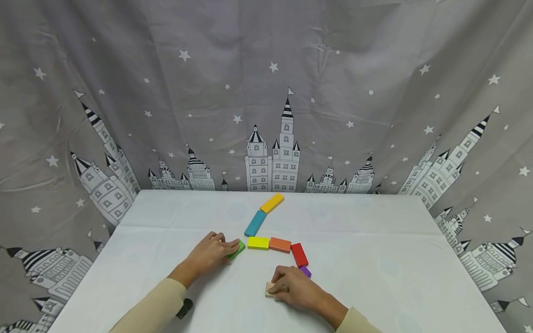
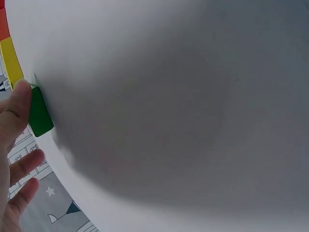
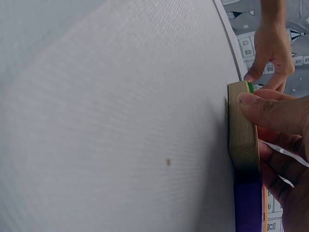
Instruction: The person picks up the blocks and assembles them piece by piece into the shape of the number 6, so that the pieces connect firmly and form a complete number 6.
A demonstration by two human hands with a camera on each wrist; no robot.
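Between the thumb and fingers of my left hand (image 1: 210, 253) is a green block (image 1: 238, 249), lying on the white table left of the yellow block (image 1: 258, 243). In the left wrist view the thumb lies against the green block's (image 2: 40, 113) near end. My right hand (image 1: 300, 287) pinches a plain wooden block (image 1: 269, 290) close to the tabletop. Just beyond it a purple block (image 1: 306, 271) is partly covered by that hand. The right wrist view shows the thumb on the wooden block's (image 3: 241, 121) side, near the purple block (image 3: 248, 205).
A red block (image 1: 299, 255) and an orange block (image 1: 280, 245) curve on from the yellow one. Farther back, a blue block (image 1: 255, 223) meets an amber block (image 1: 272, 203) end to end. A small black object (image 1: 185, 308) lies beside the left sleeve. A grey castle-print curtain (image 1: 333, 92) hangs behind.
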